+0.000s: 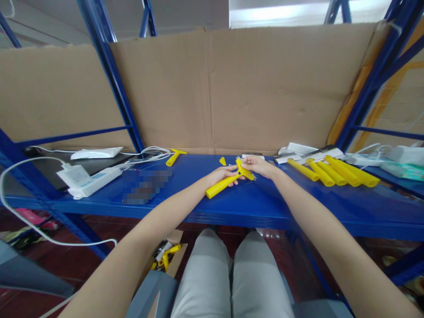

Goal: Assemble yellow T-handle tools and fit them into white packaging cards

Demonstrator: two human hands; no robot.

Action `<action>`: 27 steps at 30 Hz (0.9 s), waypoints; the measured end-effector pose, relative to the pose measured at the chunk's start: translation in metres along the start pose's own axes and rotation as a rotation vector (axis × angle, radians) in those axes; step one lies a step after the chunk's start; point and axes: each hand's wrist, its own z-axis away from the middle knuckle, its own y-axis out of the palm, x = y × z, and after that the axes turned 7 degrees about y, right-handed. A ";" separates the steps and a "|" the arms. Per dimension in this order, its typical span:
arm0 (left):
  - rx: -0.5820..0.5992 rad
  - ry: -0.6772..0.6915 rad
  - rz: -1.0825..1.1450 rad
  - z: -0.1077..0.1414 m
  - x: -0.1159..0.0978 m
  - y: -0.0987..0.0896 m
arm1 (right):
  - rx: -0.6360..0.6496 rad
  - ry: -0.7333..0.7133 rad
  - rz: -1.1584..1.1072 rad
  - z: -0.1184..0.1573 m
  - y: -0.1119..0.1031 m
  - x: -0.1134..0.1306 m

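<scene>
A yellow T-shaped tool (221, 187) is held above the blue shelf, its thick handle pointing down to the left. My left hand (222, 175) is closed around it near the junction of handle and head. The fingers of my right hand (257, 165) pinch the head's upper side, where a clear or metallic strip shows along the edge. Just behind my left hand lies a small yellow piece (223, 161). Some small parts beside the fingers are too tiny to make out.
Several yellow handles (334, 171) lie at the right beside white packets. Another yellow tool (175, 156) rests at the back left, near white cables and a power strip (96, 182). Cardboard (265, 92) stands behind the blue shelf (232, 214). Below is a box with yellow tools (179, 258).
</scene>
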 end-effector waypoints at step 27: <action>-0.025 0.002 0.038 0.000 -0.002 0.003 | 0.036 0.040 -0.092 -0.001 0.000 -0.005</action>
